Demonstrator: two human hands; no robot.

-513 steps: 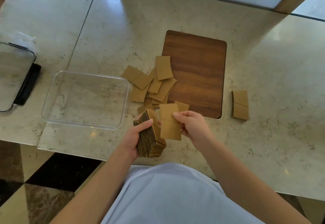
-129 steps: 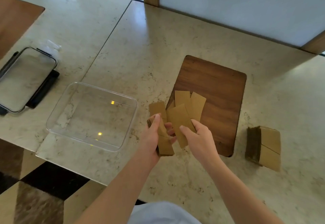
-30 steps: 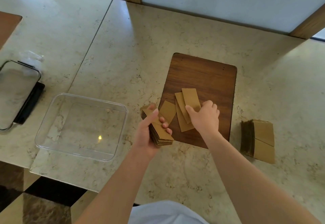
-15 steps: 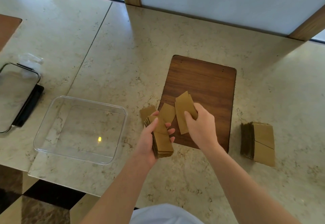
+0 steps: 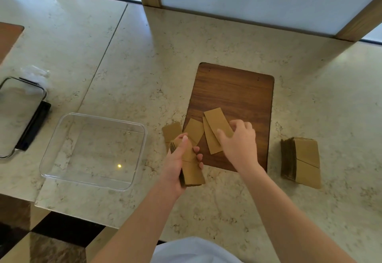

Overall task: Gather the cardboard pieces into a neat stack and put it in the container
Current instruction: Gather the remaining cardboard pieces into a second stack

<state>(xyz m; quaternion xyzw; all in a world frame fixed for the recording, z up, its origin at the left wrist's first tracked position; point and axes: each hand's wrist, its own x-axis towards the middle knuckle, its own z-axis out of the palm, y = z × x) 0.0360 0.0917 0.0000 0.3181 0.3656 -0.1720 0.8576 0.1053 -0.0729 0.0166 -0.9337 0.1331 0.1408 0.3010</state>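
My left hand grips a small stack of brown cardboard pieces just in front of the wooden board. My right hand is over the board's near half, thumb on top and fingers curled at the far edge of a loose cardboard piece. That piece overlaps another loose piece. Two more pieces lie to the left: one across the board's edge and one on the counter. The clear plastic container stands to the left with nothing inside.
A second, thicker cardboard stack lies on the marble counter right of the board. The container's lid rests at the far left. The counter's front edge runs just below the container, with dark floor beyond.
My right hand had lifted a piece off the board half a second ago; now the hand and piece are low on the board again, slightly further right. My left hand keeps holding its stack.
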